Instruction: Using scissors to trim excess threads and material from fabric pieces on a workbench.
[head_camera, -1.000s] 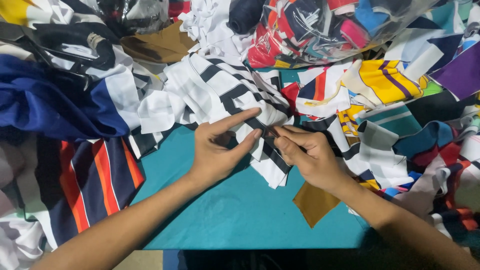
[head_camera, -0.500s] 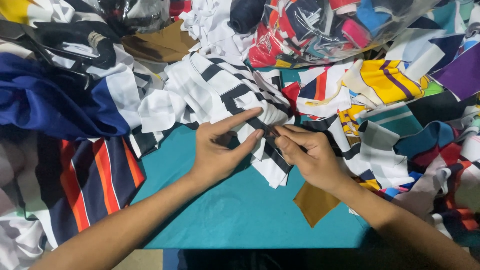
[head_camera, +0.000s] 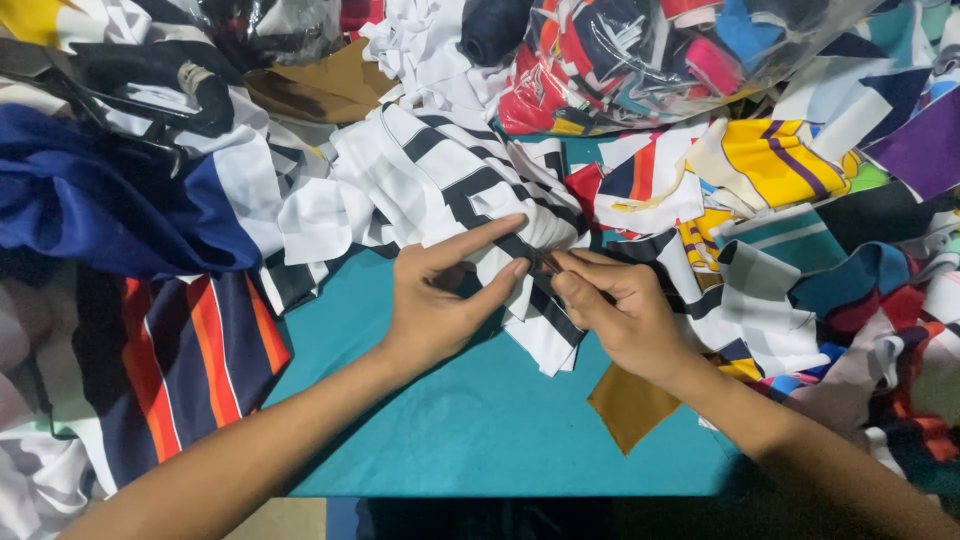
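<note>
Still pinching the same small fold of the black-and-white striped fabric scrap (head_camera: 470, 190) between thumb and fingers of the left hand (head_camera: 440, 300) and the right hand (head_camera: 625, 315), both closed on the cloth, fingertips almost touching; nothing shifting between the earlier pictures and now beyond the slightest tightening, so the work sitting at the same fine-handling stage. Lying with its near end on the teal cloth-covered worktop (head_camera: 480, 420), just left of a brown fabric offcut (head_camera: 630, 405), a navy, red and orange striped cloth (head_camera: 190, 365) resting at the left and a clear plastic bag of colourful scraps (head_camera: 640, 60) at the far side.
</note>
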